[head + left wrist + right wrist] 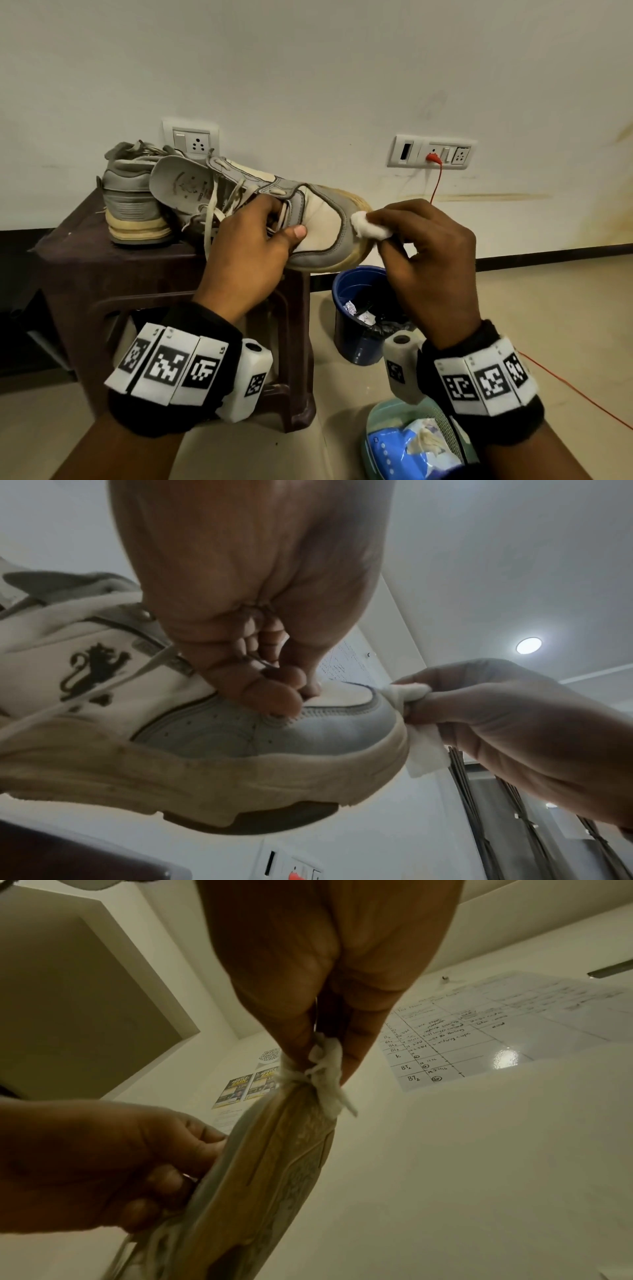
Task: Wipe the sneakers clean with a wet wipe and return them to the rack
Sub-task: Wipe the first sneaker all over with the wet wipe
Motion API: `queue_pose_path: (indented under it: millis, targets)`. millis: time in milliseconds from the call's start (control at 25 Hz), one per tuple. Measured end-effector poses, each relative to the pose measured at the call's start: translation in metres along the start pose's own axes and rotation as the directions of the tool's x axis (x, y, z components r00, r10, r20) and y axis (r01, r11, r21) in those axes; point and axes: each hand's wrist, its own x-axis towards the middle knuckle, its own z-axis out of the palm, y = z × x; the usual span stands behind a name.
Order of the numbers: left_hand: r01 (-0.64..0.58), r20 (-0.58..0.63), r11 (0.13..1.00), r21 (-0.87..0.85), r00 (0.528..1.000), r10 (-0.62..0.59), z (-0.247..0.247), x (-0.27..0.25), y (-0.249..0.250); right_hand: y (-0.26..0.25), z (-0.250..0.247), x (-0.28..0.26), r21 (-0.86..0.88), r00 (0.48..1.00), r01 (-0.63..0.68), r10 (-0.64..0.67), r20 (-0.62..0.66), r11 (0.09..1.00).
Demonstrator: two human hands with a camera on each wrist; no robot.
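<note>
Held sneaker (pixel 318 219), head view: long axis runs from heel at 10 o'clock to toe at 4 o'clock, toe toward the right hand, raised above the dark brown stool (pixel 102 274). Left hand (pixel 246 250) clamps the lace area, thumb across the white vamp. Right hand (pixel 428 253) pinches a bunched wet wipe (pixel 371 230) against the toe cap; its contact with the sole edge is probably partial. Second sneaker (pixel 133 202) stands on the stool, at 9 o'clock of the first.
</note>
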Motion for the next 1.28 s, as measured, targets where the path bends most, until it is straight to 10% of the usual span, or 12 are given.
queue_pose_path:
  millis: [440, 760, 1280]
  targets:
    - [0.034, -0.140, 0.993, -0.113, 0.989, -0.049, 0.004, 0.000, 0.002, -0.009, 0.001, -0.009, 0.004, 0.992, -0.025, 0.024, 0.123, 1.000]
    - [0.015, -0.137, 0.992, -0.127, 0.990, -0.032, 0.008, -0.002, 0.012, 0.000, 0.009, 0.003, -0.021, 0.975, -0.014, 0.009, -0.223, 1.000]
    - [0.130, -0.040, 0.902, -0.411, 0.986, -0.160, -0.008, -0.025, 0.053, -0.015, -0.016, 0.003, -0.022, 0.952, 0.108, -0.110, -0.287, 0.994]
